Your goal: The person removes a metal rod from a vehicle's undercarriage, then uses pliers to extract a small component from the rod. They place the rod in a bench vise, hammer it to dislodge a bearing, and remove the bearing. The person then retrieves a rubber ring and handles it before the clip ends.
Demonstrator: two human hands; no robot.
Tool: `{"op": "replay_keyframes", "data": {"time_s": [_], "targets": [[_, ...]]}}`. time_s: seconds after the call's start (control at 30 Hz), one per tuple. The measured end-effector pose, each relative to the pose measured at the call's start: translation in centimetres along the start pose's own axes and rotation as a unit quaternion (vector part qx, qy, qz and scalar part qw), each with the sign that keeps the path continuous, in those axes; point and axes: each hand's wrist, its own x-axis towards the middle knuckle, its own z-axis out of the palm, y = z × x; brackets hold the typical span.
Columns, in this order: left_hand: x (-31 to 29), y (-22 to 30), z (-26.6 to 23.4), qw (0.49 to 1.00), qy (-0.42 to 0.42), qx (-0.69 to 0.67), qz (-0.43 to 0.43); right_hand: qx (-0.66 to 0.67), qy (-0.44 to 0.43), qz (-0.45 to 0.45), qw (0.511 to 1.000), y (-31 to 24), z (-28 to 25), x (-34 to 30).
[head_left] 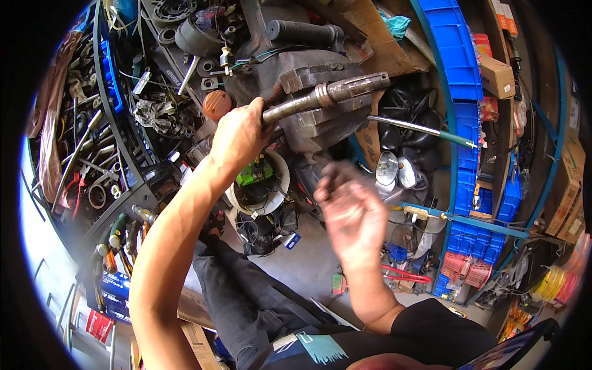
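Observation:
A long, worn metal shaft (356, 88) lies slantwise across the top of a heavy bench vise (303, 131). It has a raised ring partway along and a narrower, slotted far end. My left hand (242, 134) is closed around its near end, fingers wrapped over the metal. Whether the vise jaws press on the shaft cannot be made out. My right hand (354, 219) is raised in front of the vise, apart from the shaft, palm in view. Dark grime covers its fingers, which are smeared by motion, so their grip does not show.
A silver rod with a green sleeve (456, 137) sticks out right of the vise. Below stands a white bucket (282, 179) of cables. Metal parts crowd the bench at left, near an orange round piece (217, 105). Blue bins (462, 123) line the right side.

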Motion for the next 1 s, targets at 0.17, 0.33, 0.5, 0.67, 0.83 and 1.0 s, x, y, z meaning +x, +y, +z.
{"op": "replay_keyframes", "data": {"time_s": [0.17,0.33,0.5,0.67,0.83,1.0], "targets": [[-0.1,0.0,0.7,0.999,0.033,0.008,-0.005,-0.095,0.134,-0.147,0.975,-1.6,-6.9,7.8],[-0.1,-0.1,0.8,0.999,0.031,0.008,-0.004,0.037,0.156,0.002,0.987,3.9,-10.7,11.7],[0.0,0.2,0.8,1.000,0.023,0.009,0.000,0.048,0.135,0.014,0.990,5.0,-9.2,8.0],[-0.1,0.2,0.9,0.998,0.029,0.028,-0.039,-0.196,0.177,-0.161,0.951,-1.9,-7.0,7.5],[0.0,0.7,0.9,0.996,0.072,0.053,-0.004,-0.314,0.106,-0.216,0.919,-10.1,-5.2,12.7],[0.1,1.5,1.2,0.993,0.090,0.071,-0.030,-0.590,-0.024,-0.458,0.665,-12.6,1.6,26.3]]}}
